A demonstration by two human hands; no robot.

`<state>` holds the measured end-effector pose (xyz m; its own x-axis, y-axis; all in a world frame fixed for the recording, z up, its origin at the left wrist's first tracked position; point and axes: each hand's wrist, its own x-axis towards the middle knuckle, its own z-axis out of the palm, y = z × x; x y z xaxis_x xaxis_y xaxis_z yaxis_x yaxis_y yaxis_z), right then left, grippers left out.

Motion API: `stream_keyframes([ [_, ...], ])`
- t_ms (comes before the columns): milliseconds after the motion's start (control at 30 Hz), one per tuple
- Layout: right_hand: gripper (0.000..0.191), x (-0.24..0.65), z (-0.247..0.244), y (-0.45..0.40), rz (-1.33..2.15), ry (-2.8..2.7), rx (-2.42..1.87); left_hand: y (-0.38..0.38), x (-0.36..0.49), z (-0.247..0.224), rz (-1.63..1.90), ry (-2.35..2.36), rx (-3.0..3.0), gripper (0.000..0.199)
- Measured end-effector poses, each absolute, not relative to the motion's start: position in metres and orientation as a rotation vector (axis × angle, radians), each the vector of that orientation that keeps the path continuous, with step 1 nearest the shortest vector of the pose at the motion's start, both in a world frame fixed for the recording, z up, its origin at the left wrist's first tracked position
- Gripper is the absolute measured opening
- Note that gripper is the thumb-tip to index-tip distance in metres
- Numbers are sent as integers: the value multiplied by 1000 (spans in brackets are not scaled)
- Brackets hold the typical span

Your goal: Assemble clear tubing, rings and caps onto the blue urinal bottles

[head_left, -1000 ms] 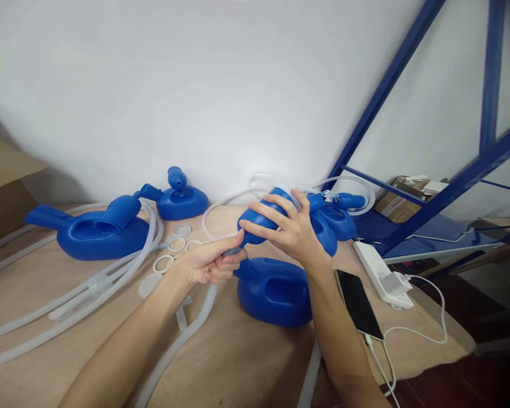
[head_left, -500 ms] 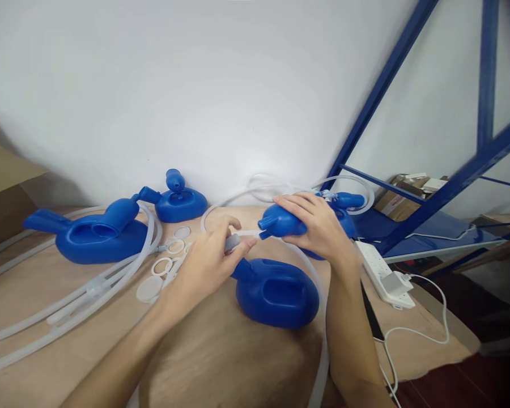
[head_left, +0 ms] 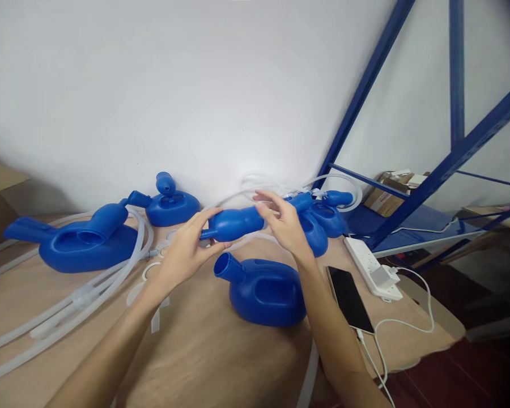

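A blue plastic funnel-shaped piece [head_left: 237, 223] is held in the air between both hands. My left hand [head_left: 191, 243] grips its left end, near a narrow blue spout. At the piece's right end, my right hand [head_left: 280, 218] touches it with thumb and fingertips, the fingers curved around that end. Just below, a blue bottle [head_left: 267, 292] lies on the table with its open neck pointing up and left. White rings and a flat disc [head_left: 135, 293] rest near my left wrist, partly hidden by it.
Several blue bottles stand at the left [head_left: 89, 255] and behind my right hand. Clear tubing [head_left: 106, 294] curls across the left side. A phone [head_left: 351, 297], a power strip [head_left: 372, 269] and a blue metal rack [head_left: 365, 85] are at the right.
The blue piece has moved left and turned, and my left hand now grips it. My right hand has shifted from its top to its right end. The view has shifted slightly right.
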<state>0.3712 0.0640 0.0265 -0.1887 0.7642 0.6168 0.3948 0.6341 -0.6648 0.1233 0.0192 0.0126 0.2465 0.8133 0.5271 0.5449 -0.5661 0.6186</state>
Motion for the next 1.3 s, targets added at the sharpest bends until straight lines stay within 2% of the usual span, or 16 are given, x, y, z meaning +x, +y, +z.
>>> stream_keyframes([
  [67,57,365,20,70,514,-1811,-1008,25,124,6,1284,1215,2244,59],
  [200,57,356,13,76,510,-1756,-1064,30,127,1,1329,1219,2159,64],
  [300,48,350,14,72,417,-1783,-1093,25,130,5,1307,1193,2096,64],
  [433,52,340,19,59,249,-1768,-1078,15,131,16,1290,1208,2029,68],
  [667,54,326,22,54,403,-1702,-931,12,119,26,1412,1227,2049,65],
  [833,60,314,42,78,760,-1642,-782,15,101,35,1512,1166,1766,67],
  [933,64,306,57,98,1082,-1519,-737,18,84,43,1517,1033,1510,56],
  [1100,51,277,58,120,1672,-1457,-579,34,58,44,1646,1000,1094,36],
  [1167,61,259,51,126,1820,-1359,-430,42,49,40,1638,996,922,34],
  [1300,105,222,35,139,1837,-1315,-345,57,32,32,1659,952,760,29],
])
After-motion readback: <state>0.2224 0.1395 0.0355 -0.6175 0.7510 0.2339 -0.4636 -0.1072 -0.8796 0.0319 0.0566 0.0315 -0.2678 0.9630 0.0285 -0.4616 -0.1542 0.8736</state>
